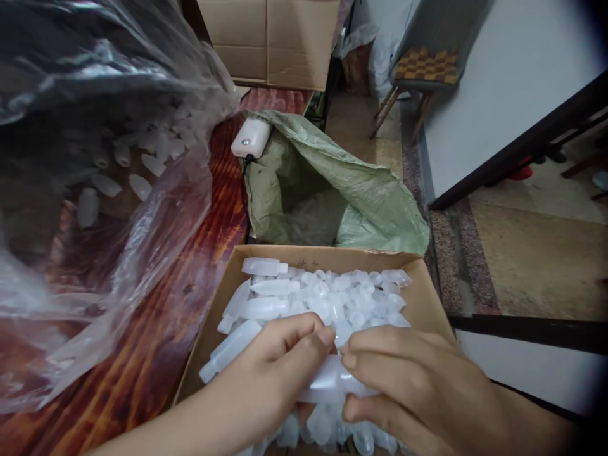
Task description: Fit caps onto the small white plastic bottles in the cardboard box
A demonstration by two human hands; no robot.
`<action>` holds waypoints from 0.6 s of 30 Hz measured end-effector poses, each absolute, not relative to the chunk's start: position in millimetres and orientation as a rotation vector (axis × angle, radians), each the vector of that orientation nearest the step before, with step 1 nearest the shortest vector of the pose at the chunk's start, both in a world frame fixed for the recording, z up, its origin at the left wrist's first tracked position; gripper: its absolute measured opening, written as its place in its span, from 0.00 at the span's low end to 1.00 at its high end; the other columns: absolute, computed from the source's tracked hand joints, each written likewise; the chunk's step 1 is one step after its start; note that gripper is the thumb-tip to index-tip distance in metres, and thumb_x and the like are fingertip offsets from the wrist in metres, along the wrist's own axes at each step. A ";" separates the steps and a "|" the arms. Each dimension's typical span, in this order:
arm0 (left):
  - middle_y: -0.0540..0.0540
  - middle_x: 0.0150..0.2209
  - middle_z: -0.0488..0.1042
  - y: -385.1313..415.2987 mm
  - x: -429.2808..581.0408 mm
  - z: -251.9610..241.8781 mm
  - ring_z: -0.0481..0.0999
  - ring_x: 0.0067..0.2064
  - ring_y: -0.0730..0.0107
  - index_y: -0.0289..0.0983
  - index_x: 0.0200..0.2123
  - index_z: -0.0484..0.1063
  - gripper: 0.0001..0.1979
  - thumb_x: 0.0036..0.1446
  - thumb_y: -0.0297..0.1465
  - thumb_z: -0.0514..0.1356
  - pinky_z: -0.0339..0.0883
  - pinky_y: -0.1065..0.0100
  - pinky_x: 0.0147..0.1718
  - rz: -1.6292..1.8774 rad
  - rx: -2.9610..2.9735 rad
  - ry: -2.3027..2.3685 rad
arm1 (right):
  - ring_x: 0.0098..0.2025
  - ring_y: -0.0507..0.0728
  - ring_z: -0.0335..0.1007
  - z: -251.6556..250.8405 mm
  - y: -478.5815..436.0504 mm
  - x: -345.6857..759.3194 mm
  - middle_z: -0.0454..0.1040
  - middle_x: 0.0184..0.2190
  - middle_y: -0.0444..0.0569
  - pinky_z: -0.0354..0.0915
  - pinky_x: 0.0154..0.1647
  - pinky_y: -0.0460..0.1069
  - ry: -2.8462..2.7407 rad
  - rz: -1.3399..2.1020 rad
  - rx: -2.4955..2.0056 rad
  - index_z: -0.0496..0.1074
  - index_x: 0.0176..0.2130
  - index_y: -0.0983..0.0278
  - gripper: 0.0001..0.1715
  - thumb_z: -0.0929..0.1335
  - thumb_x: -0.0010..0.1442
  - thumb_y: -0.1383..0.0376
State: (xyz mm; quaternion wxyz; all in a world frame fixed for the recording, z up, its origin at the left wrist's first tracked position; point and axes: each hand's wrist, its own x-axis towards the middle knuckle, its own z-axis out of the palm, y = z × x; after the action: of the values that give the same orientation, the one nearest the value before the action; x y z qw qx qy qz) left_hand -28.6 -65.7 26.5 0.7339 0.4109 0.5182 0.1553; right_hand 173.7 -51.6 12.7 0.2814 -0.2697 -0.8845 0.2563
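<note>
The right hand (413,380), nearest in my head view, pinches pale bottles (323,383) between thumb and fingers above the box (425,297), while the left hand (287,358) curls against them, its grip hidden from me. I judge them light, slightly squeezable and slippery, best held round the body. Fingers cover their ends; the lower edge crops the box.
</note>
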 end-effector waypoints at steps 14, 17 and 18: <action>0.56 0.15 0.56 -72.1 -39.3 34.9 0.58 0.17 0.82 0.38 0.20 0.56 0.17 0.62 0.31 0.50 0.49 0.75 0.16 0.704 1.838 1.285 | 0.21 0.55 0.67 5.1 -54.0 179.4 0.72 0.22 0.44 0.61 0.24 0.50 -2.379 0.770 -0.815 0.63 0.60 0.56 0.31 0.54 0.68 0.43; 0.55 0.14 0.59 -72.1 -42.2 38.2 0.60 0.16 0.82 0.37 0.19 0.57 0.16 0.61 0.30 0.51 0.49 0.76 0.15 0.676 1.911 1.284 | 0.22 0.56 0.69 1.5 -54.8 191.3 0.74 0.23 0.44 0.62 0.24 0.51 -2.607 0.567 -0.704 0.65 0.58 0.56 0.26 0.59 0.67 0.47; 0.55 0.14 0.59 -72.3 -42.8 39.4 0.60 0.16 0.82 0.37 0.19 0.57 0.16 0.60 0.29 0.51 0.49 0.76 0.15 0.675 1.942 1.271 | 0.23 0.56 0.70 1.6 -55.3 193.1 0.75 0.24 0.44 0.63 0.24 0.51 -2.655 0.594 -0.747 0.65 0.58 0.58 0.29 0.61 0.66 0.46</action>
State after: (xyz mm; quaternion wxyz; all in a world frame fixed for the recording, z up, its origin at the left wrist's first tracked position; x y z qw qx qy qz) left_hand -42.8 -72.3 39.4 0.3544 0.7513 0.4916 0.2612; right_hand 193.1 -55.3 1.6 0.1595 -0.2614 -0.9290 0.2080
